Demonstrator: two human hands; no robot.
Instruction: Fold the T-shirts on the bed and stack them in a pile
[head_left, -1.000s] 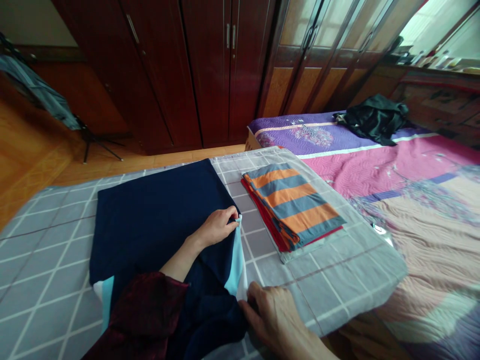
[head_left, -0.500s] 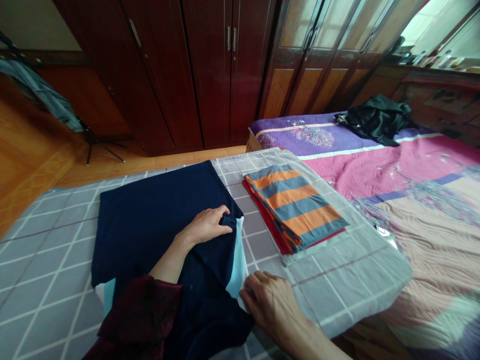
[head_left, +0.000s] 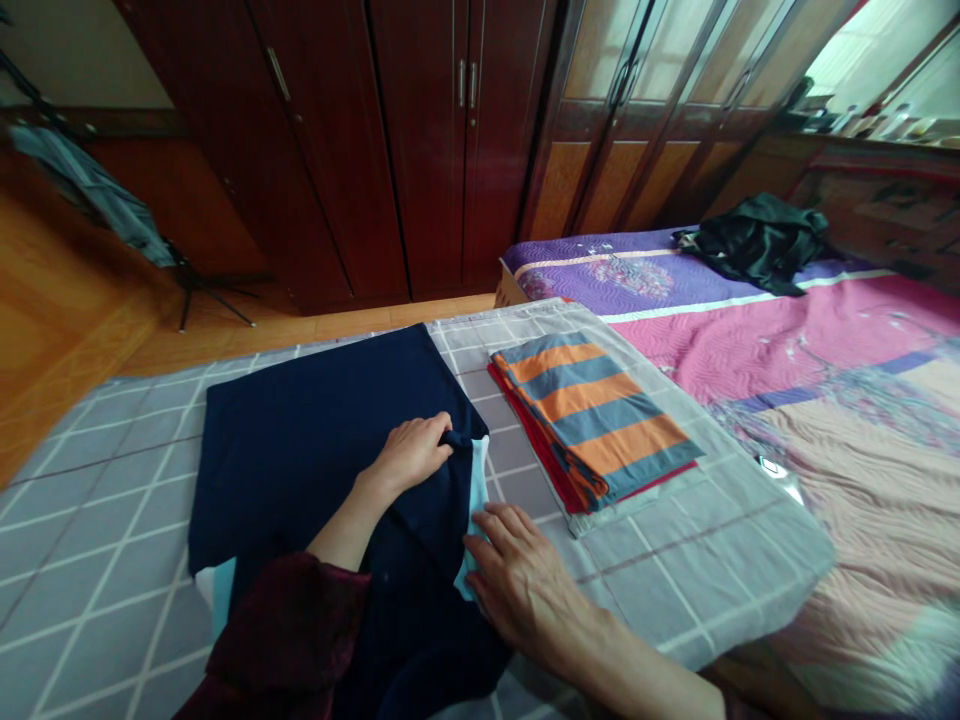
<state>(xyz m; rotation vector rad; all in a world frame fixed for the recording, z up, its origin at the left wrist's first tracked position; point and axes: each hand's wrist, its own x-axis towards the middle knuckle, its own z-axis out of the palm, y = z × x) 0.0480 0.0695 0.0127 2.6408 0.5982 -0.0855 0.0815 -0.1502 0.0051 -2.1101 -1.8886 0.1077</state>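
Since the earlier frame, the right hand has slid up the bed and lies spread open, palm down, its fingers on the light blue trim of a navy garment. The left hand pinches the garment's top right edge. Right of that edge, a strip of grey checked sheet leaves open room before a folded orange-and-grey striped cloth.

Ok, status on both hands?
Left hand pinching a fold of the navy garment. Right hand open, at its light-blue panel. Striped stack lies beside, apart.
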